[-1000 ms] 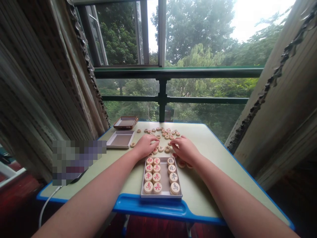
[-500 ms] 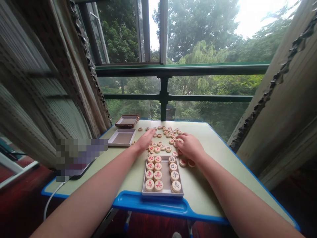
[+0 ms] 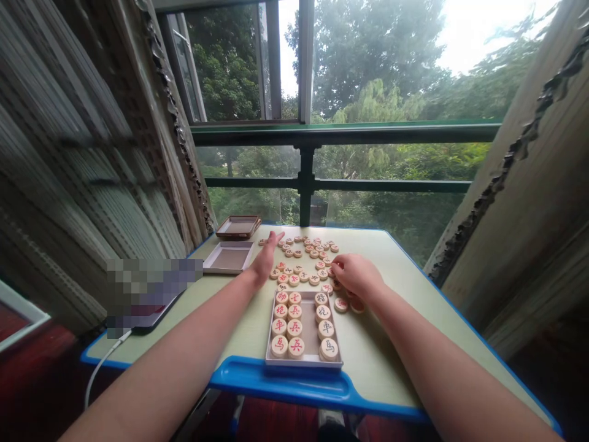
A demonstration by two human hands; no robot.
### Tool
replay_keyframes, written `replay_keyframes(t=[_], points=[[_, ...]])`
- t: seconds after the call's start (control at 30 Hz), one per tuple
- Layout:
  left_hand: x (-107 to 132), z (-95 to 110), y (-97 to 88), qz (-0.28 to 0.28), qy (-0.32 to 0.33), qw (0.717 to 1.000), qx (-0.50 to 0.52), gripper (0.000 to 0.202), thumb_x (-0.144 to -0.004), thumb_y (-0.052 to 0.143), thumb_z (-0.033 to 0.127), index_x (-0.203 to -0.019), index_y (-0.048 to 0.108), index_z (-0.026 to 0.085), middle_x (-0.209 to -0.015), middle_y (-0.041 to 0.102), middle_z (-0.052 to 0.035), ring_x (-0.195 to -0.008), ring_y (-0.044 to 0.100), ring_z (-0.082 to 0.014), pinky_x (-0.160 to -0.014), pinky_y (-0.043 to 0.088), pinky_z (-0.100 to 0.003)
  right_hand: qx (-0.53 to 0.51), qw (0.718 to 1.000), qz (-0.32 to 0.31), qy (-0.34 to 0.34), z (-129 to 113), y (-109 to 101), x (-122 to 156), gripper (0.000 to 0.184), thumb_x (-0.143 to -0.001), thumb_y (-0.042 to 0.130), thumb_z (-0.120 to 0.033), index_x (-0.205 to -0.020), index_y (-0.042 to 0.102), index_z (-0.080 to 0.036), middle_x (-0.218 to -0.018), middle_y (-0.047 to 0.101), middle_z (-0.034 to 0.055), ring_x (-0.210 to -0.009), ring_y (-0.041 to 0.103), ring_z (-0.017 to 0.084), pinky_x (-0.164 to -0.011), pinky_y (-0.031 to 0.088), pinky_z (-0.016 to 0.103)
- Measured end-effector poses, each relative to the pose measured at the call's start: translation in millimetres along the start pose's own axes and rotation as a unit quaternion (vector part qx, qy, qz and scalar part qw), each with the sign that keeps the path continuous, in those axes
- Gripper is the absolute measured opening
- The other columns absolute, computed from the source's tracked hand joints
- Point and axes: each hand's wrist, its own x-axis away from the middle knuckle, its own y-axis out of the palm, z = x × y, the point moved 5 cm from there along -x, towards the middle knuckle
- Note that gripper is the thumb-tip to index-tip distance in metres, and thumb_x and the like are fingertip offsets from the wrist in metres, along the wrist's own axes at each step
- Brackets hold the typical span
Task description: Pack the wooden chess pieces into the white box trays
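Note:
A shallow white tray (image 3: 304, 363) near the table's front edge holds several round wooden chess pieces with red characters. More loose chess pieces (image 3: 306, 258) are scattered beyond it on the pale green table (image 3: 391, 344). My left hand (image 3: 267, 255) stretches flat with fingers out toward the far pieces on the left, holding nothing. My right hand (image 3: 354, 275) rests curled among the pieces just beyond the tray's right corner, its fingertips pinched on a piece I cannot make out clearly.
An empty white box half (image 3: 229, 256) and a brown lid (image 3: 238, 226) lie at the table's far left. A dark flat device with a white cable (image 3: 99, 368) sits at the left edge. A green window rail (image 3: 340, 132) and curtains enclose the table.
My left hand has opened out and reached farther away toward the back-left pieces. My right hand has stayed near the tray's far right corner, curling a little tighter.

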Motion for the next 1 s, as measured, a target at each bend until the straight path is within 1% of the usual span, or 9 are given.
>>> replay_keyframes(t=[0.13, 0.23, 0.3, 0.4, 0.5, 0.6, 0.73, 0.83, 1.0], points=[[1, -2, 8.5, -0.067, 0.053, 0.984, -0.154, 0.063, -0.082, 0.028, 0.063, -0.127, 0.048, 0.024, -0.141, 0.035, -0.0045, -0.137, 0.014, -0.0226, -0.11, 0.001, -0.041, -0.006, 1.0, 0.007, 0.007, 4, 0, -2, 0.029, -0.08, 0.04, -0.03, -0.08, 0.068, -0.022, -0.091, 0.067, 0.0069, -0.078, 0.059, 0.018, -0.058, 0.037, 0.025], [-4, -7, 10.8, -0.097, 0.059, 0.979, -0.169, 0.063, -0.081, 0.031, 0.063, -0.125, 0.051, 0.023, -0.139, 0.039, -0.0057, -0.134, 0.022, -0.0229, -0.11, 0.008, -0.037, -0.023, 1.0, -0.011, 0.01, 6, 2, -1, 0.028, -0.08, 0.04, -0.03, -0.08, 0.068, -0.022, -0.087, 0.068, 0.0062, -0.075, 0.059, 0.018, -0.056, 0.037, 0.025], [-8, -13, 9.9, -0.107, 0.04, 0.982, -0.152, 0.064, -0.08, 0.032, 0.065, -0.123, 0.053, 0.022, -0.138, 0.04, -0.0063, -0.132, 0.027, -0.0234, -0.109, 0.014, -0.035, -0.032, 0.998, -0.029, 0.039, 10, 3, 1, 0.029, -0.081, 0.04, -0.032, -0.082, 0.068, -0.023, -0.081, 0.069, 0.0059, -0.072, 0.06, 0.018, -0.056, 0.037, 0.024], [-9, -18, 6.9, -0.103, 0.012, 0.987, -0.122, 0.067, -0.076, 0.036, 0.067, -0.124, 0.052, 0.023, -0.136, 0.042, -0.0065, -0.131, 0.03, -0.0246, -0.108, 0.017, -0.034, -0.014, 0.995, -0.015, 0.093, 18, -2, 3, 0.033, -0.082, 0.039, -0.036, -0.086, 0.068, -0.022, -0.088, 0.069, 0.0088, -0.079, 0.061, 0.02, -0.059, 0.04, 0.026], [-6, -16, 4.0, -0.077, 0.021, 0.989, -0.126, 0.07, -0.077, 0.035, 0.067, -0.129, 0.047, 0.022, -0.133, 0.047, -0.0076, -0.129, 0.033, -0.0254, -0.107, 0.02, -0.034, 0.012, 0.991, -0.023, 0.135, 25, -7, 5, 0.039, -0.082, 0.038, -0.045, -0.085, 0.069, -0.02, -0.09, 0.068, 0.0116, -0.081, 0.061, 0.022, -0.062, 0.041, 0.028], [-3, -10, 5.1, -0.077, 0.05, 0.98, -0.174, 0.071, -0.078, 0.029, 0.068, -0.123, 0.054, 0.019, -0.126, 0.055, -0.0087, -0.123, 0.042, -0.0263, -0.103, 0.027, -0.033, 0.003, 0.99, -0.055, 0.128, 22, -8, 6, 0.043, -0.081, 0.038, -0.05, -0.077, 0.069, -0.02, -0.082, 0.069, 0.0108, -0.075, 0.061, 0.021, -0.058, 0.04, 0.027], [-1, -7, 8.6, -0.106, 0.056, 0.967, -0.224, 0.076, -0.079, 0.018, 0.069, -0.099, 0.068, 0.016, -0.11, 0.065, -0.0096, -0.109, 0.054, -0.0264, -0.095, 0.037, -0.032, -0.041, 0.994, -0.064, 0.081, 12, -6, 6, 0.037, -0.08, 0.042, -0.045, -0.075, 0.068, -0.019, -0.076, 0.069, 0.0078, -0.068, 0.06, 0.018, -0.053, 0.036, 0.024], [1, -2, 9.1, -0.106, 0.068, 0.964, -0.233, 0.076, -0.08, 0.017, 0.069, -0.097, 0.069, 0.017, -0.105, 0.067, -0.0082, -0.104, 0.056, -0.0247, -0.091, 0.04, -0.03, -0.051, 0.997, -0.037, 0.052, 9, -6, 5, 0.031, -0.079, 0.044, -0.039, -0.079, 0.068, -0.02, -0.08, 0.069, 0.0068, -0.071, 0.06, 0.017, -0.054, 0.036, 0.023], [0, -4, 8.3, -0.084, 0.079, 0.966, -0.23, 0.072, -0.081, 0.019, 0.067, -0.089, 0.07, 0.016, -0.099, 0.069, -0.0086, -0.1, 0.058, -0.0242, -0.088, 0.041, -0.031, -0.015, 0.995, 0.012, 0.098, 22, -8, 1, 0.03, -0.08, 0.041, -0.031, -0.086, 0.068, -0.02, -0.09, 0.069, 0.0081, -0.081, 0.06, 0.02, -0.061, 0.039, 0.025]])
